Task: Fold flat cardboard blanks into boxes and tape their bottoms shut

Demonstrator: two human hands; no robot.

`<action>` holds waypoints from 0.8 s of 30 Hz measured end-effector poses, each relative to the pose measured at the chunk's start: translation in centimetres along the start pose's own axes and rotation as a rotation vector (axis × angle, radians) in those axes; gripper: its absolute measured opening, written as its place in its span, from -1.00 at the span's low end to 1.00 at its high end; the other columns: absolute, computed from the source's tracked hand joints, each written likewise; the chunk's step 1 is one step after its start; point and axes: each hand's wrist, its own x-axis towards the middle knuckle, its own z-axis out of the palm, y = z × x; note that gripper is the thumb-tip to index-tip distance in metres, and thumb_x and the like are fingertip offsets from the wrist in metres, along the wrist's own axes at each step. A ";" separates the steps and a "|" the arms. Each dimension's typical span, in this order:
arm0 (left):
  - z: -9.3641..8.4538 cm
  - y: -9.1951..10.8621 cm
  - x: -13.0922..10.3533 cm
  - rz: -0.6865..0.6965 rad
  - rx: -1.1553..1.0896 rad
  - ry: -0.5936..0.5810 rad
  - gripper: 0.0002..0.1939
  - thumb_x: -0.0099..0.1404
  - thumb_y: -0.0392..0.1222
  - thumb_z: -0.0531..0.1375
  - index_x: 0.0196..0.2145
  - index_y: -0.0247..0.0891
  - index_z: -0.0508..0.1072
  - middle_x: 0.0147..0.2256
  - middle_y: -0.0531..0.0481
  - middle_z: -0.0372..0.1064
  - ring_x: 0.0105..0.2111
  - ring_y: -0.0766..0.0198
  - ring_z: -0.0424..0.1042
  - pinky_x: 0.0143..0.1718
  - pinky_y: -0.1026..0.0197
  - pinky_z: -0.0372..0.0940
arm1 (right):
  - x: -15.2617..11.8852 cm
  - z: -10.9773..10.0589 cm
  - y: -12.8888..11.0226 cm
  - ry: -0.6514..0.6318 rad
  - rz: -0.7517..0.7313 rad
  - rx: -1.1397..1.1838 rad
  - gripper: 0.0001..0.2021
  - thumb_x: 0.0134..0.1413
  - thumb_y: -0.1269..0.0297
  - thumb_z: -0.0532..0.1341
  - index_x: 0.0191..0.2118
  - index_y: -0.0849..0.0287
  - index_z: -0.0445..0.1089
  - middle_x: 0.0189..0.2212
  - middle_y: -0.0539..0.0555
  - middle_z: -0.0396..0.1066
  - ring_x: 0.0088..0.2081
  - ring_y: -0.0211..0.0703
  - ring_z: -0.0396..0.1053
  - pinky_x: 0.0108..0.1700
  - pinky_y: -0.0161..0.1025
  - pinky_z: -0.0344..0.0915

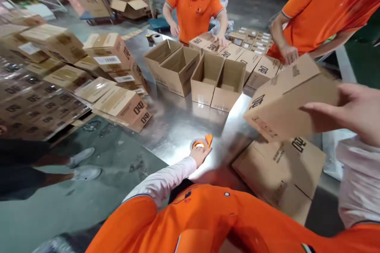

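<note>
Reaching out over the near edge of the steel table (178,122), the left hand (199,154) rests on an orange tape dispenser (202,142), fingers curled down over its roll so that it is held against the metal; the white sleeve runs back from it to the orange shirt at the bottom of the view. The right hand (353,110) is at the right edge of the frame, thumb and fingers spread wide and clamped on the end of a closed cardboard box (287,99), which hangs tilted above the table with its printed side turned toward the left. Just under it a second closed box (282,170) lies flat, its near corner jutting past the table's front edge. Between the dispenser and the next things lies a bare, shiny strip of table, the widest open room in view. Beyond that strip stand four open cartons (192,73), flaps up, touching side by side in a slanted row. To the left, off the table's edge, stacked boxes (115,83) lean in an untidy pile over the concrete floor. At the far edge a co-worker's hand (221,39) rests on a row of small sealed boxes (237,53), and another co-worker's hand (288,53) hangs near the raised box.
</note>
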 end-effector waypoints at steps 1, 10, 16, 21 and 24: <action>0.1 0.3 -0.1 0.018 0.030 -0.010 -0.44 0.38 -0.31 0.18 0.31 -0.10 0.45 -0.06 -0.21 0.60 -0.02 -0.03 0.56 0.10 -0.07 0.36 | 1.0 1.5 0.4 0.030 -0.084 -0.074 -0.30 -0.04 -0.66 0.06 -0.48 -0.03 0.15 -0.43 0.30 0.31 -0.27 0.12 0.34 -0.28 0.07 0.07; 1.4 -1.2 -2.6 0.108 0.188 0.043 -0.38 0.42 -0.41 0.07 0.36 -0.05 0.43 -0.06 -0.19 0.53 -0.01 0.00 0.49 0.16 -0.06 0.30 | 7.5 23.5 -0.7 -0.400 -0.377 -0.314 -0.83 0.32 0.18 0.26 -0.27 0.15 0.41 -0.10 0.31 0.50 -0.07 0.12 0.43 -0.21 -0.12 0.13; 2.5 -1.7 -2.7 0.113 0.224 0.060 -0.38 0.43 -0.40 0.05 0.36 0.00 0.41 -0.05 -0.20 0.49 0.00 0.01 0.43 0.18 -0.07 0.27 | 6.1 30.6 -10.2 -0.444 -0.526 -0.173 -0.79 0.41 0.18 0.20 -0.11 0.22 0.47 -0.07 0.26 0.50 -0.02 0.05 0.40 -0.14 -0.16 0.15; 3.1 -1.8 -2.6 0.118 0.210 0.087 -0.37 0.45 -0.41 0.01 0.36 0.00 0.41 -0.06 -0.17 0.49 -0.01 0.03 0.42 0.17 -0.04 0.27 | 8.4 33.4 -17.8 -0.488 -0.595 -0.109 -0.80 0.42 0.25 0.19 -0.04 0.24 0.48 -0.02 0.27 0.48 0.01 0.03 0.37 -0.09 -0.18 0.16; 3.6 -2.6 -2.9 0.120 0.211 0.089 -0.41 0.50 -0.36 0.01 0.37 -0.01 0.40 -0.08 -0.16 0.50 -0.03 0.06 0.42 0.18 -0.02 0.26 | 9.1 34.4 -21.9 -0.488 -0.617 -0.107 -0.78 0.43 0.26 0.18 0.01 0.25 0.48 0.01 0.29 0.48 0.03 0.05 0.38 -0.08 -0.18 0.19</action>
